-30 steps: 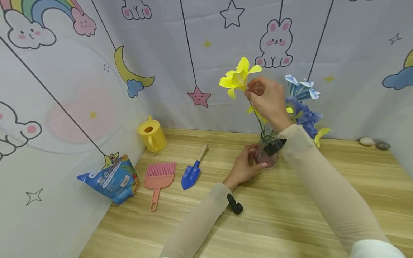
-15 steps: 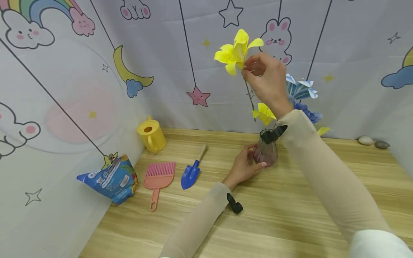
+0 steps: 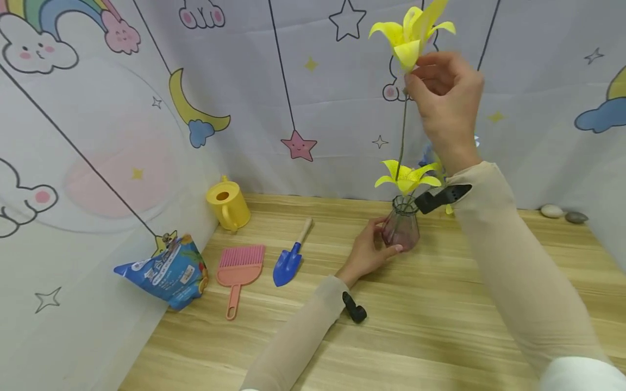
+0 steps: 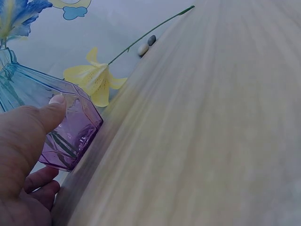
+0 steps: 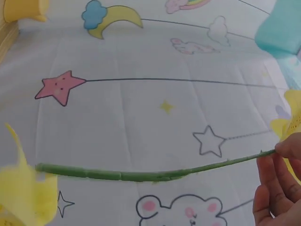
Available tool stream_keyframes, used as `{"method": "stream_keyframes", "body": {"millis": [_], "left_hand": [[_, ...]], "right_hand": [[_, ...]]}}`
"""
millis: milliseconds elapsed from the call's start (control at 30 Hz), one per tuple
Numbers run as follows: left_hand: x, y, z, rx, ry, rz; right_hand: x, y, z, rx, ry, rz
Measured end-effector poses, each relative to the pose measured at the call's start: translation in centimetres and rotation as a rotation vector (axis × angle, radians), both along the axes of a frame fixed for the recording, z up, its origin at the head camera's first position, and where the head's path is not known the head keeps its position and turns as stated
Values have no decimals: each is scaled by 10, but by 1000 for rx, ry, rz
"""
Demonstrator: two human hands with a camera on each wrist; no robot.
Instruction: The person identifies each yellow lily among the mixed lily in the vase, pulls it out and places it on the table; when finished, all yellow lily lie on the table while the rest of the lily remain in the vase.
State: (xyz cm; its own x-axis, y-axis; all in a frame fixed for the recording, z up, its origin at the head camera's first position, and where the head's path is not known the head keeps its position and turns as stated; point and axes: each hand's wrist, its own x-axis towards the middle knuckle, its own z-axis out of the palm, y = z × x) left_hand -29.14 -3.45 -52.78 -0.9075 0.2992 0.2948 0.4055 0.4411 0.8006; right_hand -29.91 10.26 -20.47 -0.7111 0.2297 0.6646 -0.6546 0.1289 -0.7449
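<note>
My right hand (image 3: 447, 103) pinches a yellow artificial lily (image 3: 408, 38) by its stem just under the bloom, high above the vase. The green stem (image 5: 141, 176) hangs down with its lower end free. My left hand (image 3: 369, 250) holds the glass vase (image 3: 403, 231) low on its side; in the left wrist view the thumb lies against the purple glass. Over the vase mouth shows a second yellow lily (image 3: 409, 178). Blue flowers (image 4: 16, 19) rise from the vase, mostly hidden behind my right hand in the head view. Another yellow lily (image 4: 96, 77) lies on the table behind the vase.
To the left are a blue toy trowel (image 3: 288, 263), a pink toy brush (image 3: 239, 266), a yellow watering can (image 3: 228, 205) and a blue bag (image 3: 171, 274). Two pebbles (image 3: 551, 210) sit at the back right. A printed cloth wall (image 3: 342, 108) stands behind the table.
My right hand has lifted the yellow lily up out of the vase, then moved it right and higher. My left hand has stayed on the vase.
</note>
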Motion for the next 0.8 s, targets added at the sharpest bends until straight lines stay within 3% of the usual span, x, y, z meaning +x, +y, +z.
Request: {"method": "stream_keyframes", "body": {"millis": [167,267,600,800], "left_hand": [[-1,1,-2,10,-24,0],[-1,2,-2,4,-23,6],[-1,1,1,-21,-48,14],[0,4,1,-8,-59,17]], "right_hand": [[12,32,1,-200,20,122],[17,51,-1,-266,48,127],[35,105,-29,-346,27,24],[45,137,-53,-238,-58,-159]]}}
